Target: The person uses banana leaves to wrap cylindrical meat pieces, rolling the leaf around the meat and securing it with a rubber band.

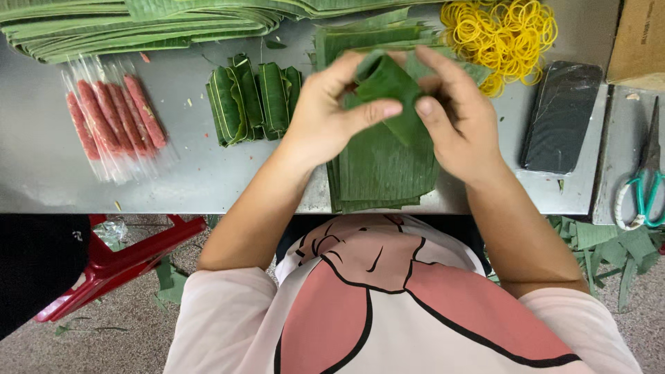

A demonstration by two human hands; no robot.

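My left hand [332, 111] and my right hand [460, 118] together grip a small roll of green banana leaf [391, 86], held above a stack of cut leaf sheets [377, 173] on the grey metal table [208, 173]. Thumbs press the roll's front while fingers curl over its top. Several finished leaf-wrapped bundles [253, 100] lie to the left of my hands. Further left, several pink sausage-like sticks [114, 118] rest in clear plastic wrap.
A heap of yellow rubber bands [502, 31] lies at the back right, a dark phone [562, 114] beside it, scissors with teal handles [644, 180] at the far right. Long leaves [131, 24] are stacked at the back left. A red stool [118, 260] stands below.
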